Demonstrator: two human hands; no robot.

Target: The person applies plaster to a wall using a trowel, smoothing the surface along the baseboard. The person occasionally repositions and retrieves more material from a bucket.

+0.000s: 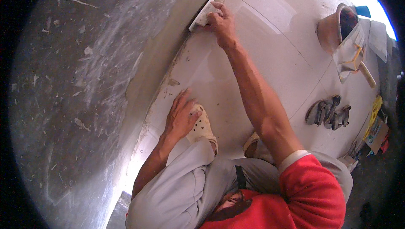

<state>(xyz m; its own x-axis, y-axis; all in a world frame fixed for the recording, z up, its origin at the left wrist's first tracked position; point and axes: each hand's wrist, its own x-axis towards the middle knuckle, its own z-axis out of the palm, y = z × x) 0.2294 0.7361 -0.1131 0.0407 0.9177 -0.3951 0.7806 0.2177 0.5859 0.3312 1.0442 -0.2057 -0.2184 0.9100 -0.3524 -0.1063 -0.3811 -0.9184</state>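
With my right arm stretched far forward, my right hand is closed on a flat, pale plastering trowel. The trowel's long edge lies along the joint where the grey wall meets the tiled floor. Part of its grip is hidden by my fingers. My left hand is empty, its fingers stretched and apart, beside the pale yellow clog on my left foot. I cannot tell whether it touches the clog.
On the right stands a brown bucket, with a whitish, mortar-smeared flat tool and a wooden handle leaning at it. Dark strapped sandals lie nearer. Farther right are a cardboard box and yellow wrapping.
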